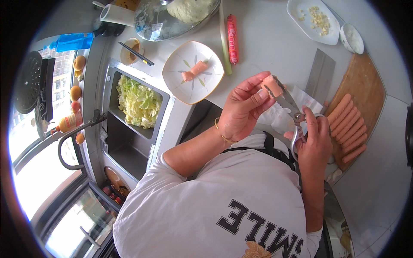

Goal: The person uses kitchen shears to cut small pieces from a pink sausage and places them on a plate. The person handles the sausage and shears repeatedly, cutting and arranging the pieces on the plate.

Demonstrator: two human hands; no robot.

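Note:
My left hand [246, 104] pinches a short piece of pink sausage [272, 86] between thumb and fingers, above the counter. In my right hand [314, 138] are metal kitchen scissors [297, 116], their blades spread around the sausage piece. A square white plate [174, 69] with a leaf pattern lies to the left and holds pieces of sausage [194, 71]. On the right, several long sausage strips [347, 124] rest side by side on a wooden cutting board [371, 87]. Crumpled white plastic wrapping [279, 119] is partly hidden beneath my hands.
A cleaver [319, 74] lies beside the board. Beyond the plate are a wrapped red sausage [232, 38], a green onion [224, 38] and a glass-lidded bowl [155, 25]. Chopped garlic sits on a white dish [295, 24]. The sink [127, 148] holds cut lettuce [137, 103]. Chopsticks [135, 53] cross a small bowl [127, 48].

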